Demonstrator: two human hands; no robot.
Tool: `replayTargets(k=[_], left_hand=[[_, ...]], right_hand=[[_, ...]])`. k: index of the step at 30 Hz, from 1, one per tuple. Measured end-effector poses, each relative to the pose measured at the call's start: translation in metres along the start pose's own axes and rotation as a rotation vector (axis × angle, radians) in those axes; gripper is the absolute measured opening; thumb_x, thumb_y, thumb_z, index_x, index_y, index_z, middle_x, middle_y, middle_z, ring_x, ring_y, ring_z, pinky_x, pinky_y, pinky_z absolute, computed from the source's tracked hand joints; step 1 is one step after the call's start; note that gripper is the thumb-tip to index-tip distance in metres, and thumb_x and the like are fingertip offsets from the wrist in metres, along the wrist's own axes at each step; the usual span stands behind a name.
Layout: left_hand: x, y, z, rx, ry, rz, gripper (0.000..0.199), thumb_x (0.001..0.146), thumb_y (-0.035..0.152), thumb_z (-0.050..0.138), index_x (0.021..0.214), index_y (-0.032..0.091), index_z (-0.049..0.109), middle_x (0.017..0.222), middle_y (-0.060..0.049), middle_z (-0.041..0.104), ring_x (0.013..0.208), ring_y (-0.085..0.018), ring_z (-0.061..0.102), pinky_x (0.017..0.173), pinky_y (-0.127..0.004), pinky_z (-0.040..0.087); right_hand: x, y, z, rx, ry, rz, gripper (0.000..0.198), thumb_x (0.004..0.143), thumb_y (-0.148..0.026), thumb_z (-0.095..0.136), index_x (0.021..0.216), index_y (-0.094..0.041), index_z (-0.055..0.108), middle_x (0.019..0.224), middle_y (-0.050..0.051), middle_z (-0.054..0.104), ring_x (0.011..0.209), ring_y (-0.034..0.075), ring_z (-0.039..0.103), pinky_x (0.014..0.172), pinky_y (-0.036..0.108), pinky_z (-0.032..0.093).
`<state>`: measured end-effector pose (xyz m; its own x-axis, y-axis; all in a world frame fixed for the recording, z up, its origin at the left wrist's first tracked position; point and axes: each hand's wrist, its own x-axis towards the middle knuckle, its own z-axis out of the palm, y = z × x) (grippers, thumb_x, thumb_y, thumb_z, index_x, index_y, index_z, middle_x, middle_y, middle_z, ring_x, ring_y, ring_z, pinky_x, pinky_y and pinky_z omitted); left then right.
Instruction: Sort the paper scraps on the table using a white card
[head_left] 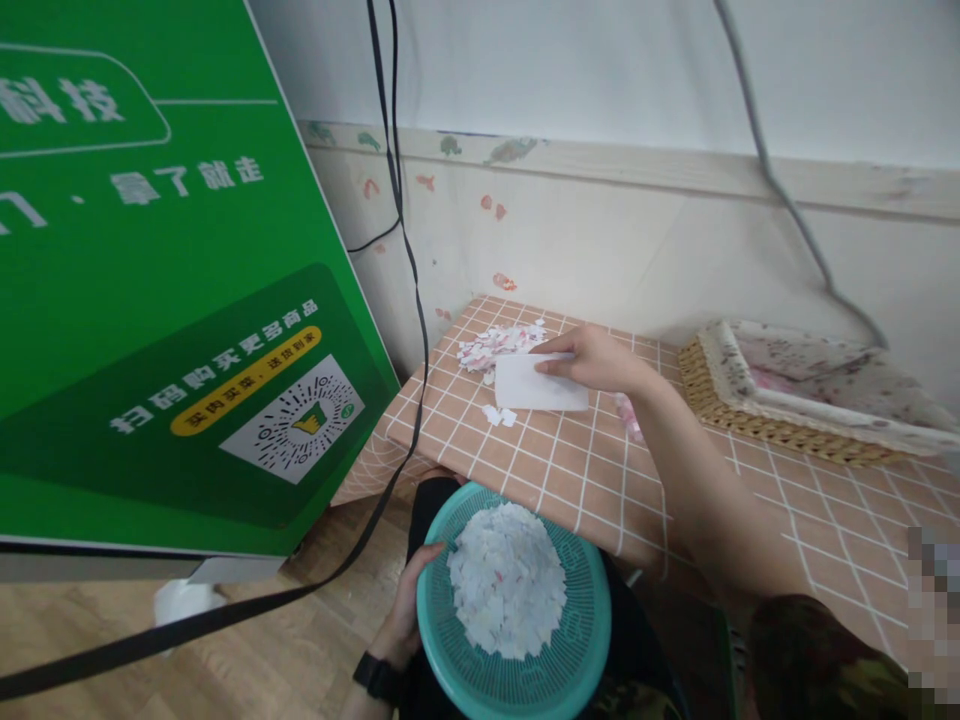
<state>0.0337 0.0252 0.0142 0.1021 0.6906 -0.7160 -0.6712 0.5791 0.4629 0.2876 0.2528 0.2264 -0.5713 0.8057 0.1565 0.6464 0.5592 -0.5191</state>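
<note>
The teal colander (596, 622) stood over the person's dark-clad legs, just in front of the bench (585, 465), with a broad heap of small pale paper scraps (510, 580) inside it. The left hand (412, 600), with a black watch (379, 678) at its wrist, was clamped on the colander's left rim, its thumb lying over the edge. The right hand (596, 358) was well apart from the left, beyond the colander and above the bench, pinching a white card (541, 388) between thumb and fingers. Also beyond the colander, on the bench, lay a pile of white and pink paper bits (499, 345), partly behind the card, and a few loose white pieces (499, 415) nearer the colander. A small pink item, partly hidden by the right forearm, sat beyond the colander and to its right; what it was could not be told. Farther right of the colander was a cloth-lined wicker basket (799, 432). Left of the colander rose a green sign (187, 235), with a black strap (425, 350) hanging past it.
</note>
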Motion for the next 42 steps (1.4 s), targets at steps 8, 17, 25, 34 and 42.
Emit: replayTargets(k=[8,17,25,34,42], left_hand=[[0.002,-0.001,0.000,0.005,-0.009,-0.013,0.022,0.073,0.032,0.066,0.079,0.011,0.071,0.070,-0.008,0.074,0.062,-0.021,0.066,0.066,-0.032,0.050],[0.002,-0.001,0.000,0.018,0.004,0.007,0.020,0.075,0.030,0.064,0.077,0.011,0.071,0.066,-0.007,0.074,0.058,-0.019,0.064,0.061,-0.030,0.050],[0.000,0.001,0.003,0.019,0.032,0.023,0.013,0.070,0.026,0.068,0.069,0.013,0.070,0.060,-0.004,0.072,0.054,-0.018,0.063,0.058,-0.031,0.050],[0.001,0.001,0.003,0.004,0.042,0.025,0.012,0.072,0.025,0.066,0.069,0.014,0.070,0.059,-0.003,0.071,0.053,-0.017,0.061,0.059,-0.030,0.049],[0.004,-0.002,-0.004,0.007,0.014,0.042,0.016,0.073,0.028,0.066,0.073,0.013,0.070,0.063,-0.004,0.072,0.056,-0.017,0.063,0.060,-0.029,0.048]], right_hand=[[-0.003,-0.001,-0.005,0.025,-0.001,-0.005,0.030,0.078,-0.023,0.059,0.105,-0.027,0.071,0.102,-0.001,0.071,0.088,0.020,0.065,0.078,0.030,0.049],[-0.005,-0.013,-0.005,-0.034,-0.122,-0.068,0.032,0.078,-0.022,0.060,0.106,-0.033,0.070,0.098,-0.005,0.072,0.085,0.018,0.065,0.074,0.028,0.048],[-0.004,-0.011,-0.004,-0.145,0.029,-0.031,0.031,0.080,-0.024,0.056,0.108,-0.027,0.070,0.102,0.000,0.071,0.088,0.020,0.065,0.077,0.030,0.047],[-0.002,-0.014,0.002,-0.138,0.005,-0.031,0.031,0.080,-0.023,0.057,0.108,-0.028,0.070,0.104,0.000,0.071,0.091,0.021,0.065,0.079,0.031,0.047],[-0.001,-0.017,0.006,-0.170,0.028,-0.076,0.032,0.081,-0.023,0.054,0.109,-0.028,0.069,0.107,0.001,0.070,0.092,0.022,0.064,0.079,0.032,0.046]])
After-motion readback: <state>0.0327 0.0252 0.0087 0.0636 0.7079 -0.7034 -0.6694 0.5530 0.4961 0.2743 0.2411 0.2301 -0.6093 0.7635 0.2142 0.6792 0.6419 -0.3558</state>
